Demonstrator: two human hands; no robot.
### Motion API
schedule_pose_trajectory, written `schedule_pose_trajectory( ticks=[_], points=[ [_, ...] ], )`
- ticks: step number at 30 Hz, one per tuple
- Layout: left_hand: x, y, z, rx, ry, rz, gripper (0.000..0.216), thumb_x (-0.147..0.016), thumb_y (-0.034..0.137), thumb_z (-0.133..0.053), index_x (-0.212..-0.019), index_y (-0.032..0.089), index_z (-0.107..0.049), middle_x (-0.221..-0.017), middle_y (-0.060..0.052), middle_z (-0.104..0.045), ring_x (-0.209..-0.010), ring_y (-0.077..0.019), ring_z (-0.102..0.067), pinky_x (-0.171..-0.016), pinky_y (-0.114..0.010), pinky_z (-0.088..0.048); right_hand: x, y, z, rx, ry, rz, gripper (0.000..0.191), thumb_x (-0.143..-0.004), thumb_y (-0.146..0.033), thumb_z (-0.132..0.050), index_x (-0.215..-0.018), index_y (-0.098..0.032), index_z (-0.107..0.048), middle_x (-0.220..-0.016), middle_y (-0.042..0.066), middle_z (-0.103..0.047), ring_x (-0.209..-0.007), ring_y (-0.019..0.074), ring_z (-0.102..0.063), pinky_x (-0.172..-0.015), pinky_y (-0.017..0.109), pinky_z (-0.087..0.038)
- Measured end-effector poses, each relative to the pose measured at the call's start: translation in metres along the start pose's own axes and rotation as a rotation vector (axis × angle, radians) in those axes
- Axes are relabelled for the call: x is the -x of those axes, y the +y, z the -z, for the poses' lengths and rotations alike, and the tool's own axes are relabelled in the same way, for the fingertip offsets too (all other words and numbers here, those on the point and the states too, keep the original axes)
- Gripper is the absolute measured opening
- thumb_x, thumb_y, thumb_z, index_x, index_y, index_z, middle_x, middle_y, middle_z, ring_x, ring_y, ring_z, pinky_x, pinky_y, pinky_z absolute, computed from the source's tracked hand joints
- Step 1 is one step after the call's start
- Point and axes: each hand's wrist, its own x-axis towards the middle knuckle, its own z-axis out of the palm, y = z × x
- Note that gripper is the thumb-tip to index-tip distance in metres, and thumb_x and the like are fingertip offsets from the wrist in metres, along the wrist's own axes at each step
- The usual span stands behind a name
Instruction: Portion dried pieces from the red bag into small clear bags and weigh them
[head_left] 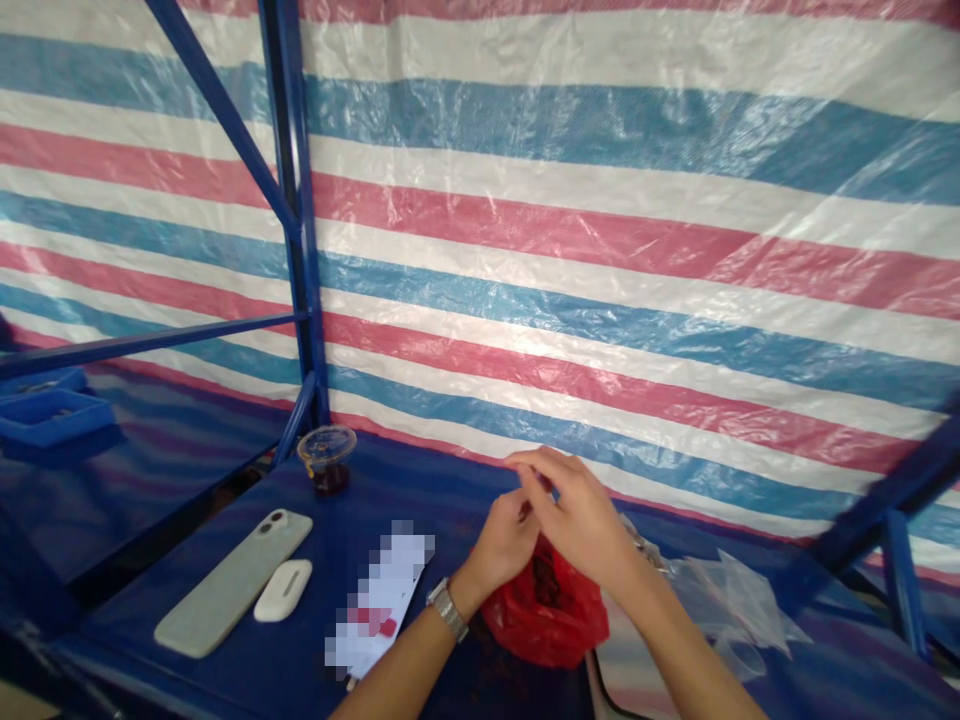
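Observation:
My left hand (pixel 506 535), with a metal watch (pixel 448 610) on its wrist, is closed above the red plastic bag (pixel 544 640). My right hand (pixel 574 510) meets it from the right, fingers bent and pressed together at the left fingertips. Whatever the fingers hold, if anything, is hidden or too small to name. Below them the bag stands open, and dark brown pieces (pixel 551 582) show inside it. Small dark crumbs lie on the blue table beside the bag.
Left of my arms lie a phone with a lit, blurred screen (pixel 386 600), a white earbud case (pixel 283 590) and a pale phone (pixel 236 580). A clear lidded cup (pixel 327 460) stands behind them. Clear plastic bags (pixel 739 605) lie right; blue trays (pixel 56 415) sit far left.

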Motion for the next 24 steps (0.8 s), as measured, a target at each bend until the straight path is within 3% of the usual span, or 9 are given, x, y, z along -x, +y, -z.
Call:
schedule_pose_trajectory(
  ticks=[2,6,13,19,24],
  points=[
    [-0.001,0.006,-0.002,0.044,-0.017,0.005,0.040,-0.099,0.047,-0.057,-0.091,0.012,-0.075,-0.086,-0.008,-0.075,-0.081,-0.0217,-0.068,-0.075,-0.031,-0.052,0.015,0.026,0.017,0.000,0.052,-0.098,0.025,-0.103,-0.030,-0.049,-0.107,-0.026,-0.074,-0.103,0.004,-0.076,-0.095,0.0216,-0.070,-0.086,0.033,-0.051],
    [0.001,0.009,-0.006,0.113,-0.031,0.062,0.040,-0.092,0.052,-0.065,-0.079,0.015,-0.073,-0.077,-0.006,-0.074,-0.074,-0.0195,-0.067,-0.073,-0.028,-0.050,0.048,0.060,0.021,-0.146,-0.092,-0.190,0.020,-0.100,-0.035,-0.054,-0.099,-0.023,-0.070,-0.086,0.002,-0.072,-0.075,0.0186,-0.064,-0.070,0.029,-0.049],
    [0.005,0.006,-0.005,0.021,0.011,0.150,0.037,-0.088,0.049,-0.072,-0.070,0.017,-0.065,-0.069,-0.002,-0.068,-0.065,-0.0147,-0.060,-0.065,-0.025,-0.044,0.068,0.066,0.014,-0.442,-0.127,-0.266,0.018,-0.096,-0.039,-0.064,-0.103,-0.023,-0.066,-0.086,-0.001,-0.067,-0.077,0.0158,-0.058,-0.072,0.027,-0.046],
    [0.006,0.011,-0.005,-0.085,-0.049,0.153,0.034,-0.091,0.046,-0.069,-0.072,0.018,-0.065,-0.071,-0.002,-0.071,-0.071,-0.0172,-0.065,-0.070,-0.026,-0.048,0.080,0.081,0.003,-0.764,-0.103,-0.382,0.038,-0.090,-0.050,-0.073,-0.113,-0.022,-0.061,-0.081,-0.001,-0.070,-0.073,0.0163,-0.063,-0.070,0.029,-0.047],
    [0.007,0.015,-0.003,-0.115,-0.121,0.141,0.033,-0.095,0.046,-0.063,-0.078,0.018,-0.066,-0.077,-0.004,-0.074,-0.075,-0.0186,-0.067,-0.074,-0.028,-0.049,0.081,0.080,0.000,-0.806,-0.065,-0.390,0.036,-0.091,-0.049,-0.072,-0.113,-0.022,-0.061,-0.075,-0.003,-0.069,-0.070,0.0155,-0.064,-0.072,0.029,-0.048]
  ],
)
